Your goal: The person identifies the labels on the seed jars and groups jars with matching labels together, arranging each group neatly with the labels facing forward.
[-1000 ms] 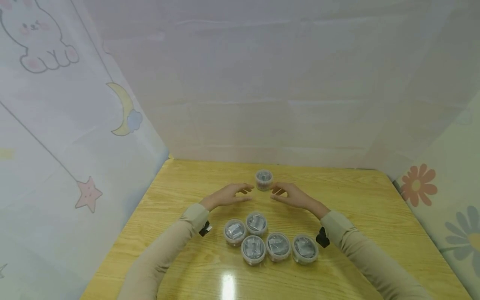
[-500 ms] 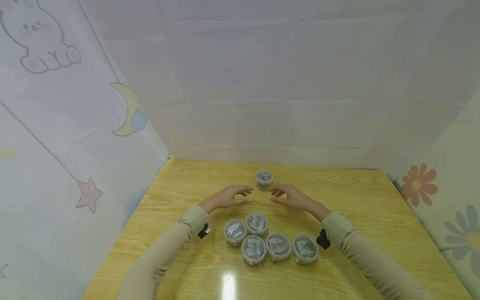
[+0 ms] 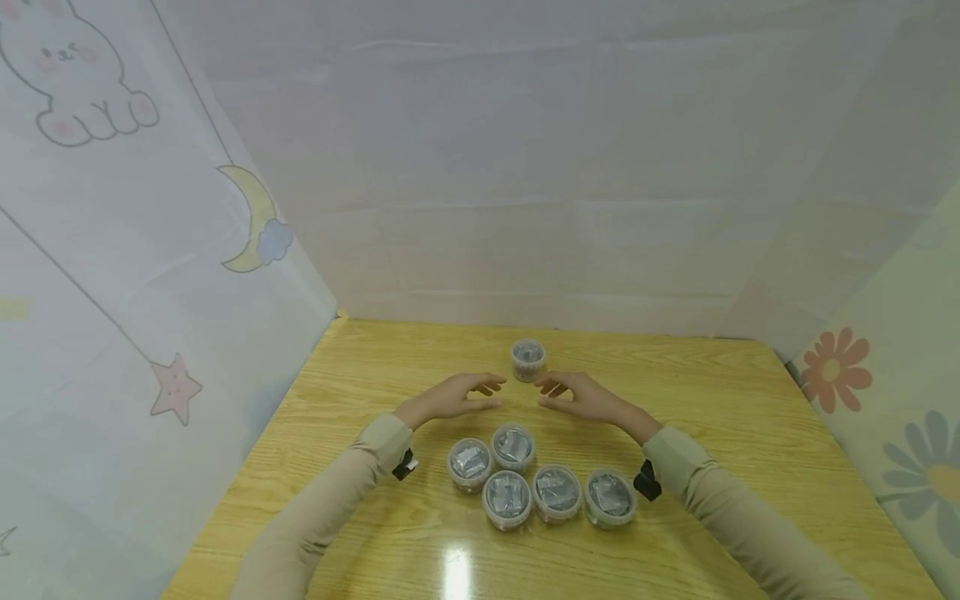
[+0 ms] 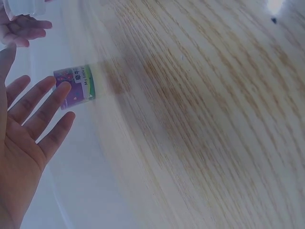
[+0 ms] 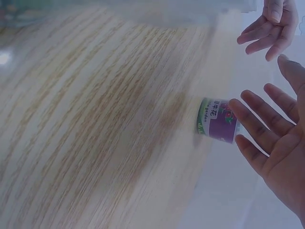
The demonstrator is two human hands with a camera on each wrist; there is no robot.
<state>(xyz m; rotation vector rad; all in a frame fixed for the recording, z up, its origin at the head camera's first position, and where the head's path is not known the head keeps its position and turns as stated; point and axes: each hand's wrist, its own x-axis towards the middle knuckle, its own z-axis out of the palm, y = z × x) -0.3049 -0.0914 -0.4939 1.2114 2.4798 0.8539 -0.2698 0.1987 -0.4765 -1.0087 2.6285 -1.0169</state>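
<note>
A small round tub (image 3: 528, 360) with a clear lid stands alone near the back of the table. In the right wrist view, the same tub (image 5: 218, 120) shows a purple and green printed label. My left hand (image 3: 455, 395) hovers just left of it and nearer to me, fingers relaxed, holding nothing. Opposite, my right hand (image 3: 588, 397) is held at the tub's right front with loosely bent, unoccupied fingers. The palms face each other across a gap. In the left wrist view, my left hand's spread fingers (image 4: 47, 107) overlap the tub.
Several like tubs with grey packets under their lids stand in front of the hands: a back one (image 3: 513, 447), a left one (image 3: 470, 464) and a right one (image 3: 610, 498) among them. The wooden table (image 3: 360, 533) meets a pale sheet wall (image 3: 525, 208) behind.
Both hands have drawn back very slightly toward me, away from the far tub. The tubs have stayed where they were.
</note>
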